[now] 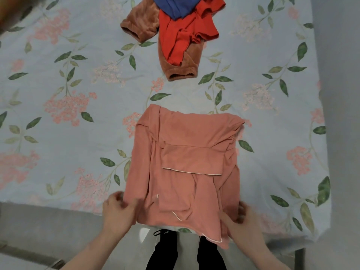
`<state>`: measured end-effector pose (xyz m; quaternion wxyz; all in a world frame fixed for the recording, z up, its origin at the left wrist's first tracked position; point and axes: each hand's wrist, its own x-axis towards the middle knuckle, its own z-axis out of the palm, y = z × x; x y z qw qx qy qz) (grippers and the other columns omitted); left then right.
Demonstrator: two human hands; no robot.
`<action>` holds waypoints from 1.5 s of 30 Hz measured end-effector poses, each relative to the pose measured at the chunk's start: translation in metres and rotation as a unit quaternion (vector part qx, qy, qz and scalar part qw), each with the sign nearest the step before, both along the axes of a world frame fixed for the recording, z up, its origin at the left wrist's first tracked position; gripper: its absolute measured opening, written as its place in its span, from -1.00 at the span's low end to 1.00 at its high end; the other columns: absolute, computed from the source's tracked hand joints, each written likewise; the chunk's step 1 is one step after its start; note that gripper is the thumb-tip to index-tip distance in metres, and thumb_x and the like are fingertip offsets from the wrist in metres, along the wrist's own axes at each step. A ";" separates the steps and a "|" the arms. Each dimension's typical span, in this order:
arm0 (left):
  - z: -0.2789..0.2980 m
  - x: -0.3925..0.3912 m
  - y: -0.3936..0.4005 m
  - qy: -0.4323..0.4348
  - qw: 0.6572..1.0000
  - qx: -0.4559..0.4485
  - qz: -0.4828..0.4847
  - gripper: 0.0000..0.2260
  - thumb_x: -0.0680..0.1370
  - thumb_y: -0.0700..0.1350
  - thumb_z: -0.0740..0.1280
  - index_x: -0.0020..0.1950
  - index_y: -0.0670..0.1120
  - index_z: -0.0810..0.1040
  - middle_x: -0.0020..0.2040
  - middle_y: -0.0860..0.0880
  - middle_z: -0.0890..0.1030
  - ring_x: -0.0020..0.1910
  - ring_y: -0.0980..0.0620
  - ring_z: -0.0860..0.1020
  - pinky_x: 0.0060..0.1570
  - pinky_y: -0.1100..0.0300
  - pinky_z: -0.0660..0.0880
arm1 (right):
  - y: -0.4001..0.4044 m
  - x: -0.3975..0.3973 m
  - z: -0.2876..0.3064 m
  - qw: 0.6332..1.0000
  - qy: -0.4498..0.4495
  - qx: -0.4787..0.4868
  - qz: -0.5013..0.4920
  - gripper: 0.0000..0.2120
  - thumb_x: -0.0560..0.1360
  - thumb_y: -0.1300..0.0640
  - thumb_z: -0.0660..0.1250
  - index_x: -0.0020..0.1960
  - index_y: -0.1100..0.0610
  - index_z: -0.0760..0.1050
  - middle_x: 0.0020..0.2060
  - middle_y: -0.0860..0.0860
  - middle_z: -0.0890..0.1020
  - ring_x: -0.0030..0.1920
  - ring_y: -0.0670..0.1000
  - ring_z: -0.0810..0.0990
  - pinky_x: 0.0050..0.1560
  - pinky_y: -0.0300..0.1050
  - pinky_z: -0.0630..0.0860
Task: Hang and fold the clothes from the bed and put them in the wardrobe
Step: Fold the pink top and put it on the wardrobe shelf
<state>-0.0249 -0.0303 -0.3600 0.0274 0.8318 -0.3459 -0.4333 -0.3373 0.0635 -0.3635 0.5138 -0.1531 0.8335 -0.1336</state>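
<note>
A half-folded pink top point(183, 168) lies at the bed's point(58, 133) near edge, hem overhanging. The left hand point(118, 209) pinches its lower left corner; the right hand point(239, 221) grips the lower right. Soft, light and limp, it likely handles best by both corners. Its long axis runs away from the person.

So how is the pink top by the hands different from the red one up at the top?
The pink top lies spread flat and partly folded, sleeves tucked across it; the red one is crumpled in a heap. The pink top lies alone at the near edge, gripped by the left hand and right hand; the red one sits untouched, piled with brown and blue clothes. Both rest on the flowery bedsheet.
</note>
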 end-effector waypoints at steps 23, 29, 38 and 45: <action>0.094 -0.056 -0.116 0.271 0.931 -0.099 0.226 -0.61 0.56 -0.16 0.43 0.36 -0.01 0.45 -0.01 -0.12 0.64 -0.33 0.11 0.68 -0.32 0.23 0.61 | -0.119 -0.042 0.089 0.927 -0.270 -0.099 -0.242 -0.42 -0.05 -0.01 0.74 -0.10 0.15 0.68 -0.23 0.11 0.75 -0.30 -0.02 0.71 -0.39 -0.11 0.61; 0.059 -0.074 -0.205 0.291 0.913 -0.087 0.273 -0.89 0.60 -0.15 0.37 -0.05 -0.17 0.63 -0.14 -0.12 0.66 -0.21 -0.02 0.64 -0.15 0.13 0.62 | -0.199 -0.070 0.063 0.925 -0.235 -0.060 -0.291 -0.84 0.62 0.27 0.22 -0.08 0.19 0.55 -0.44 0.05 0.64 -0.54 -0.11 0.60 -0.57 -0.32 0.49; 0.025 -0.089 -0.226 0.155 0.977 -0.121 0.084 -0.35 0.38 0.14 0.44 0.41 -0.03 0.38 0.17 0.03 0.59 0.09 -0.07 0.66 0.19 -0.06 0.58 | -0.217 -0.057 0.031 0.979 0.026 -0.171 -0.106 -0.30 0.42 -0.09 0.48 0.46 -0.05 0.26 0.17 0.08 0.63 -0.09 0.06 0.70 -0.03 0.04 0.63; 0.007 -0.119 -0.160 0.033 0.836 -0.255 -0.485 -0.38 0.52 0.20 0.26 0.57 0.08 0.29 0.59 0.00 0.23 0.56 0.00 0.18 0.53 0.05 0.13 | -0.176 -0.030 -0.002 0.858 0.249 -0.347 0.286 -0.28 0.44 -0.01 0.29 0.57 0.12 0.24 0.53 0.04 0.32 0.53 0.12 0.28 0.50 0.23 0.27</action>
